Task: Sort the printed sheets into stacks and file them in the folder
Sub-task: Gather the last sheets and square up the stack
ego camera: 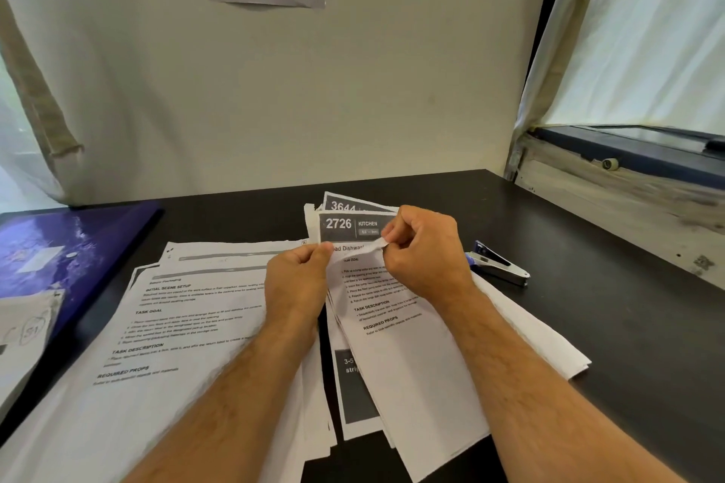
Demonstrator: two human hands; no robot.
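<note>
Thin printed sheets, light and easy to tear

We pinch the curled corner of the white printed sheet headed 2726 (392, 325) with our left hand (298, 282) and right hand (425, 251); it is limp, so we should hold edges. Farther left lies the purple plastic folder (66, 247).

Printed sheets, right stack (412, 345): fanned, askew, top page headed "2726 KITCHEN", its upper corner curled up; page "3644" (345, 204) behind. Left stack (176, 325): text pages lying flat, slightly offset. Blue folder (74, 247): closed, flat, far left on table.
</note>
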